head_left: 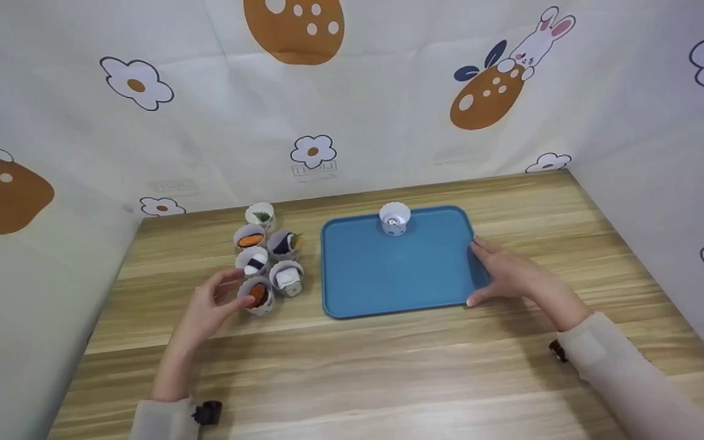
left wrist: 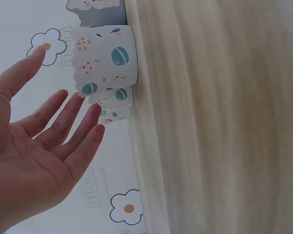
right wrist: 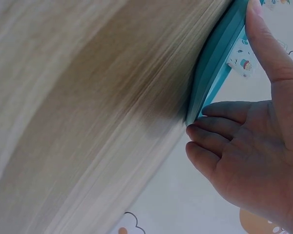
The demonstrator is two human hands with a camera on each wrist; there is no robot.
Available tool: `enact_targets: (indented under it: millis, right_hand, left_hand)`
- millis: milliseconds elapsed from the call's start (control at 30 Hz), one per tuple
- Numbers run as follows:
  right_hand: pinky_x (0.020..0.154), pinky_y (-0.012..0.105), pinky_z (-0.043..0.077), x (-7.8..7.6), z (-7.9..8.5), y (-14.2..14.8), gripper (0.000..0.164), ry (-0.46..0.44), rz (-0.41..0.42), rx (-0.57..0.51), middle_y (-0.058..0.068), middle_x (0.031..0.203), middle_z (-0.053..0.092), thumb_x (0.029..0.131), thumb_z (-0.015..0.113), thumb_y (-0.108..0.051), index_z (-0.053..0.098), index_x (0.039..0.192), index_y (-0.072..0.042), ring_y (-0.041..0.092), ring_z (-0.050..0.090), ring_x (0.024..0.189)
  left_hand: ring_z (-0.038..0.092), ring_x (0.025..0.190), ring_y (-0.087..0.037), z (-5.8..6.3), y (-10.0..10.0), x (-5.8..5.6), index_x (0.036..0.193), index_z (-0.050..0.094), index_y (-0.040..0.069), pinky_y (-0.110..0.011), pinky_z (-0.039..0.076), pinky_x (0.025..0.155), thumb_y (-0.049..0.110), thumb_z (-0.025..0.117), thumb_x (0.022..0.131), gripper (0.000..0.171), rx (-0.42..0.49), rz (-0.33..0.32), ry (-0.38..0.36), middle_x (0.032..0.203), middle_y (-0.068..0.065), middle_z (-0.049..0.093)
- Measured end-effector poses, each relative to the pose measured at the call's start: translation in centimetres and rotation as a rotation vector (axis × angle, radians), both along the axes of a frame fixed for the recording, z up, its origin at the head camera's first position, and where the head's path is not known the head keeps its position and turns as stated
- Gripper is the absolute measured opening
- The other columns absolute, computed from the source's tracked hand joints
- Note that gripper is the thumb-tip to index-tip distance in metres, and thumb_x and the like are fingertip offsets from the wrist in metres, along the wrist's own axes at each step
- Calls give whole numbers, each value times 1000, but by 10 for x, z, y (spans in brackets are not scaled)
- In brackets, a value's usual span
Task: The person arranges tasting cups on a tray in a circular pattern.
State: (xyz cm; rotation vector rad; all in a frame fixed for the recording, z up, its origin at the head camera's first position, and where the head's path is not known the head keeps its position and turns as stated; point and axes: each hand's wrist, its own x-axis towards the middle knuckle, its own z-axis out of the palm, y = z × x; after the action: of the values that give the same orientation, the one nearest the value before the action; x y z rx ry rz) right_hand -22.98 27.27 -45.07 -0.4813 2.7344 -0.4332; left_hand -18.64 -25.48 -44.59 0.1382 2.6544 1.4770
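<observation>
My left hand reaches to the nearest paper cup, which holds an orange-topped sushi piece. Its thumb and fingers are spread at the cup's left side; in the left wrist view they stand apart beside a cup printed with macarons. Further white cups cluster behind, one with a black-banded white sushi piece and another with a white piece. On the other side, my right hand touches the right edge of a blue tray with fairly straight fingers. In the right wrist view, thumb and fingertips lie along its rim.
At the tray's back edge stands one paper cup with a small piece inside. Behind the wooden table hangs a patterned cloth, which also runs along both sides.
</observation>
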Motion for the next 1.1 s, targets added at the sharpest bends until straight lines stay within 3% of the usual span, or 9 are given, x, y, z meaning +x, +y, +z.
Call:
enact_targets:
  millis: [267,500,1100]
  right_hand:
    - [119,61,24,-1,1,0,126,1,-3,13,31,162,13,70,83,-59,18,153,11,50,20,148]
    - [117,60,29,0,1,0,124,32,30,22,33,161,17,70,84,-56,22,151,15,50,25,146]
    - [118,60,26,0,2,-1,125,7,23,31,32,162,14,71,82,-59,21,152,12,50,22,147]
  left_hand:
    - [46,137,-42,-3,0,0,143,44,-4,-52,39,114,17,73,91,63,-13,-3,-26,149,-26,47]
    - [49,135,-44,-6,3,1,140,46,-8,-52,41,112,10,70,92,57,5,-13,-23,145,-30,49]
    - [50,132,-46,-11,4,-2,143,42,-8,-50,45,109,4,71,89,62,-9,-41,-55,144,-33,48]
